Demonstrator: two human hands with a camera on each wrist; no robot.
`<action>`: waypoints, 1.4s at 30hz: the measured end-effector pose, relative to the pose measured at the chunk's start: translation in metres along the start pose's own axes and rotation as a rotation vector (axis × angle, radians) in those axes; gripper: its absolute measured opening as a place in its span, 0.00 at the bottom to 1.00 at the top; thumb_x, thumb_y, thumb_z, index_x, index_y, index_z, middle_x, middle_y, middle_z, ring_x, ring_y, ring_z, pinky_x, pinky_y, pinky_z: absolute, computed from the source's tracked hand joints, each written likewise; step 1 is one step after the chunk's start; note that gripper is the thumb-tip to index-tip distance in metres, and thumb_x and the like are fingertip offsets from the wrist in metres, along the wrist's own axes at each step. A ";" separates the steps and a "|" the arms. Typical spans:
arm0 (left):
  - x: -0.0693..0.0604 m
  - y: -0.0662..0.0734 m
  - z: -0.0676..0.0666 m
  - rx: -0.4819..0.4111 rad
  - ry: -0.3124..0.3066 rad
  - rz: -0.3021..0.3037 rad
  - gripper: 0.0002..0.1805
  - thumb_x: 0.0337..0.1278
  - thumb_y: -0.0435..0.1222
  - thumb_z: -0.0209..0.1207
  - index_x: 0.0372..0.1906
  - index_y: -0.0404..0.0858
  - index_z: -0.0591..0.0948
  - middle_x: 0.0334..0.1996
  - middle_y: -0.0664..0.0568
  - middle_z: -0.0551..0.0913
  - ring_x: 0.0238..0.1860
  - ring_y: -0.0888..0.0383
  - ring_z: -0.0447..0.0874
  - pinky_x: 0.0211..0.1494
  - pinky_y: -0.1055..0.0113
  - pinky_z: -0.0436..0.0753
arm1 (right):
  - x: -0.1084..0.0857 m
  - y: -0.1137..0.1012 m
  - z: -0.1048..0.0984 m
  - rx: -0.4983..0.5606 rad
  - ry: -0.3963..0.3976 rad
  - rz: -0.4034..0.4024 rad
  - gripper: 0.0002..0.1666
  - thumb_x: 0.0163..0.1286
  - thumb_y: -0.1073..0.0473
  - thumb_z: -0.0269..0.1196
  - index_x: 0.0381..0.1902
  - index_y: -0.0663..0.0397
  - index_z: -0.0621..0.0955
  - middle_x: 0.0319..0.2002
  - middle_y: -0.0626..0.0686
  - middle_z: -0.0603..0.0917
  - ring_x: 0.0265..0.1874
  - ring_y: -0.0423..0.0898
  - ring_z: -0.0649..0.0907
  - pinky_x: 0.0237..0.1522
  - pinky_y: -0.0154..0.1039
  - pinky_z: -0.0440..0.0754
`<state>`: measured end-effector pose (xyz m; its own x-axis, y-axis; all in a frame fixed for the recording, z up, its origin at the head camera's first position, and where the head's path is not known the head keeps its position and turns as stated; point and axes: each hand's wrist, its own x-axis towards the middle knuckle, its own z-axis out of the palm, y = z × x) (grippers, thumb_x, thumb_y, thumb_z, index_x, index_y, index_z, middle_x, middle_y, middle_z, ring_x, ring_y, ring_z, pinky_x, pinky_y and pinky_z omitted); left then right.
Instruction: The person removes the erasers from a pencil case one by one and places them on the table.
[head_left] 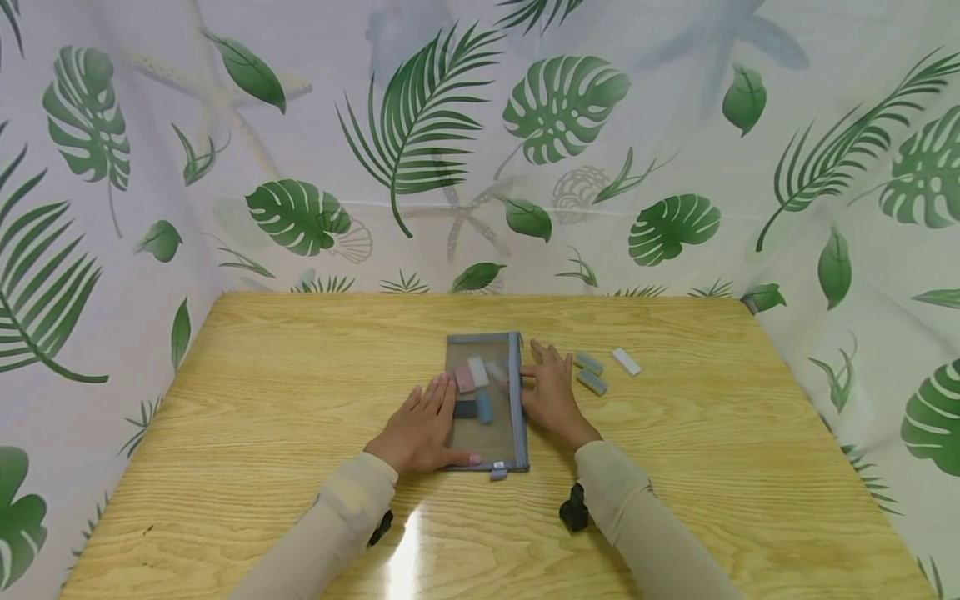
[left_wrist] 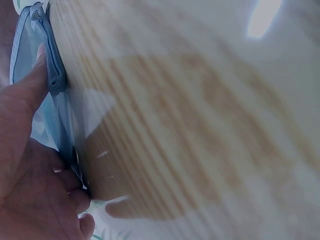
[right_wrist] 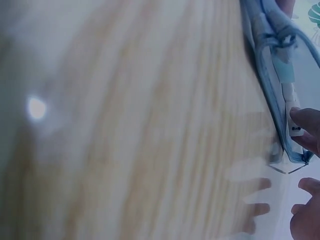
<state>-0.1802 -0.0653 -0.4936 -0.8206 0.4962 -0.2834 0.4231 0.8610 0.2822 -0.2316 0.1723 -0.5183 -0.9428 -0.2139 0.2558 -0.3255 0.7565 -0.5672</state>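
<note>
From here I log the pouch (head_left: 483, 446) flat on the table (head_left: 300, 375), probably light and limp, best steadied at the edge where the left hand (head_left: 420, 429) lies, fingers extended, while the right hand (head_left: 555, 397) pinches a white block (right_wrist: 294, 120), likely firm, by the zip (head_left: 516, 408).

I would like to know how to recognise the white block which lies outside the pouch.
On the wooden table, find the pouch, then the right hand beside it. To the right of that hand lie two greyish-blue blocks. The white block is just right of them, the only white one in that group.
</note>
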 end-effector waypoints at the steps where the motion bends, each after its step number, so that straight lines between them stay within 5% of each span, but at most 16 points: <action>1: 0.000 0.000 0.000 -0.001 0.000 0.001 0.62 0.62 0.69 0.55 0.81 0.31 0.42 0.81 0.40 0.38 0.81 0.48 0.34 0.81 0.51 0.40 | 0.000 0.000 0.000 0.001 0.003 -0.002 0.17 0.54 0.75 0.65 0.43 0.72 0.88 0.69 0.73 0.69 0.70 0.78 0.62 0.69 0.77 0.40; 6: 0.000 0.000 0.000 0.001 0.006 0.005 0.63 0.61 0.69 0.54 0.81 0.31 0.42 0.81 0.40 0.39 0.81 0.48 0.35 0.81 0.51 0.41 | 0.001 0.001 0.000 0.008 0.015 -0.005 0.16 0.59 0.66 0.73 0.43 0.70 0.88 0.69 0.73 0.69 0.70 0.78 0.62 0.69 0.78 0.41; 42: 0.001 -0.001 0.001 0.006 0.008 -0.001 0.64 0.60 0.71 0.53 0.81 0.31 0.41 0.81 0.40 0.38 0.81 0.48 0.34 0.81 0.50 0.41 | -0.007 0.016 -0.026 0.040 -0.006 -0.028 0.16 0.66 0.59 0.72 0.48 0.65 0.88 0.70 0.76 0.65 0.70 0.81 0.56 0.68 0.78 0.36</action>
<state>-0.1814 -0.0656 -0.4952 -0.8243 0.4944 -0.2760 0.4245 0.8622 0.2765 -0.2288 0.2020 -0.5085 -0.9337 -0.2384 0.2673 -0.3542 0.7251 -0.5906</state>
